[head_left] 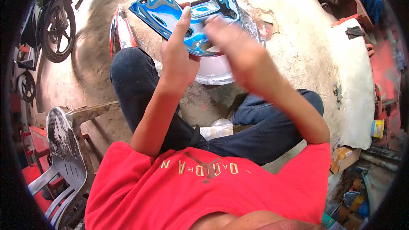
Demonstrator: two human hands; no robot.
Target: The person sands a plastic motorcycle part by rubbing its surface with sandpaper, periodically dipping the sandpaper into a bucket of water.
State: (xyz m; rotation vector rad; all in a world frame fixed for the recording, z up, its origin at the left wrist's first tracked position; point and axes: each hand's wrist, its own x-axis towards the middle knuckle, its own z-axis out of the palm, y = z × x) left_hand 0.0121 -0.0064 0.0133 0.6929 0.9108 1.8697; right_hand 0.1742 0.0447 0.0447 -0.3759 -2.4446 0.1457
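Note:
A glossy blue, white and silver swirl-patterned panel (159,10), with two raised arms and small dark holes, is held up over a round white tub (213,67). My left hand (180,53) grips its lower left part, thumb on the near face and fingers mostly hidden behind. Over the right half of the panel is my right hand (240,44), blurred by motion. Its fingertips are at the panel's surface, and whether they hold anything cannot be made out.
A red and white panel (124,32) stands left of the tub. Motorcycle wheels (57,30) are at the upper left, a worn plastic chair (68,149) at the lower left. On the right are a long pale surface (355,89) and a cardboard box (344,158).

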